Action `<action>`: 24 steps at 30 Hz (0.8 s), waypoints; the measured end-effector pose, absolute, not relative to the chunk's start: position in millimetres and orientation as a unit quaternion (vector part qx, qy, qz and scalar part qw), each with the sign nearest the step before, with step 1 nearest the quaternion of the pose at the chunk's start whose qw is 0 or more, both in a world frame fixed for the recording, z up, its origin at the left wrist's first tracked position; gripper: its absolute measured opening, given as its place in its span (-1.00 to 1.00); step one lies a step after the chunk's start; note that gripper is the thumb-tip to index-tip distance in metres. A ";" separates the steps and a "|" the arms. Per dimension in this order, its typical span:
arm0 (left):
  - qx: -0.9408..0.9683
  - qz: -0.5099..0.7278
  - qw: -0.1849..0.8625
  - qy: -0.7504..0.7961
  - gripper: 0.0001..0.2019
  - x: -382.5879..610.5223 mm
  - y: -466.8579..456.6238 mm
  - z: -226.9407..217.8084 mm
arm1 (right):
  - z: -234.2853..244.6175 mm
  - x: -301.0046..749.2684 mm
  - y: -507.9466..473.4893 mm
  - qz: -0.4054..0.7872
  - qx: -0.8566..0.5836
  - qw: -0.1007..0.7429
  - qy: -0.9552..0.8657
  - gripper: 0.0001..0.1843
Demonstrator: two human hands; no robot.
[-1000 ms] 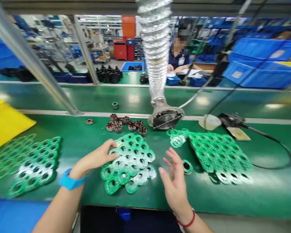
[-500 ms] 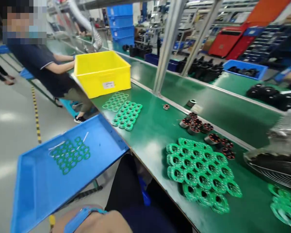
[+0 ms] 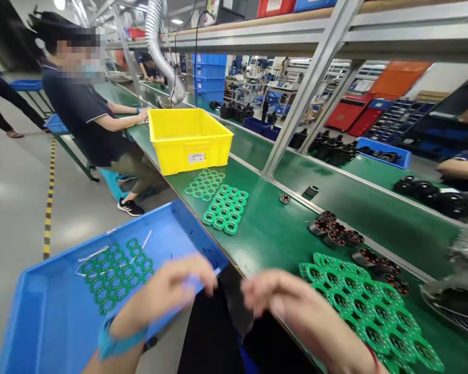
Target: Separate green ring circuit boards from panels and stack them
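Seen from a head camera, two bare hands hover blurred in front of the body, at the near edge of a long green workbench. The left hand, a blue band at its wrist, has fingers curled over the corner of a blue tray; the right hand is loosely curled beside it — whether either grips anything cannot be told through the blur. The tray holds a thin green panel of rings, lying flat. It looks light, stiff and snappable, best lifted by its outer edge. More ring panels lie on the bench, one large sheet just right of the hands, beside small copper-wound coils. Farther along sits a yellow bin, where a seated co-worker works — a busy factory hall with shelving behind.
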State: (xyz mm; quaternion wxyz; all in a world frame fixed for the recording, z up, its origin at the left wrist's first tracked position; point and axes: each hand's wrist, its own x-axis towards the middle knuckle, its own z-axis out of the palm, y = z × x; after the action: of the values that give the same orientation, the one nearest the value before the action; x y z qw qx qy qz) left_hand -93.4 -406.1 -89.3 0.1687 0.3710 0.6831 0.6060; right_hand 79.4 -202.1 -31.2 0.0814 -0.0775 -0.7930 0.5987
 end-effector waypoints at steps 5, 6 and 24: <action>0.274 0.429 0.096 0.855 -0.61 -183.3 -333.7 -85.4 | -24.9 -0.7 -159.9 0.790 -0.376 0.110 -0.471 -0.83; 0.270 0.402 0.092 0.870 -0.62 -194.7 -320.0 -84.2 | -26.5 -18.9 -151.4 0.786 -0.388 0.111 -0.469 -0.86; 0.187 0.322 0.014 0.928 -0.63 -218.4 -273.5 -86.7 | -55.0 -82.4 -128.0 0.729 -0.397 0.090 -0.550 -0.80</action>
State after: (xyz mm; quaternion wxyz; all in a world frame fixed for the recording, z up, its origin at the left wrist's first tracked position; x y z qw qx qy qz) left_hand -218.4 -273.5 -86.7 0.0138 0.1873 0.9280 0.3217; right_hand -82.4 -128.0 -55.0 0.0898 -0.3972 -0.5503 0.7290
